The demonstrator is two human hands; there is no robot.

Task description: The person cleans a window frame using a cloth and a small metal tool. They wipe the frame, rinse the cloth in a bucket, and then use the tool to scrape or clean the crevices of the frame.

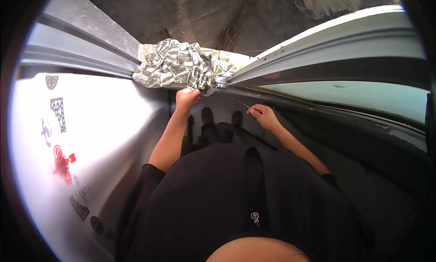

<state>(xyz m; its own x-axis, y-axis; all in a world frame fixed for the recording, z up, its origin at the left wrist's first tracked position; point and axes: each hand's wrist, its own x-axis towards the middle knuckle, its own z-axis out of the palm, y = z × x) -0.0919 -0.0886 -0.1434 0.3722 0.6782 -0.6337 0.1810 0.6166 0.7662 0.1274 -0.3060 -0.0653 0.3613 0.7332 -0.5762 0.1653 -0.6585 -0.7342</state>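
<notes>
A crumpled green-and-white patterned cloth (180,64) lies bunched over the sill of a window, between the frame parts at left and right. My left hand (187,98) is closed at the cloth's lower edge and seems to grip a bit of it; the fingertips are partly hidden. To the right, my right hand (264,115) holds a thin metal tool (240,102), pinched between thumb and fingers. Its narrow end points up and left towards the cloth, apart from it. What kind of tool it is I cannot tell.
A metal window frame (323,51) with a glass pane (340,95) runs along the right. On the left are more frame rails (81,44) and a bright white wall (102,105) with decorations. Dry twigs (230,35) lie on the ground beyond the sill.
</notes>
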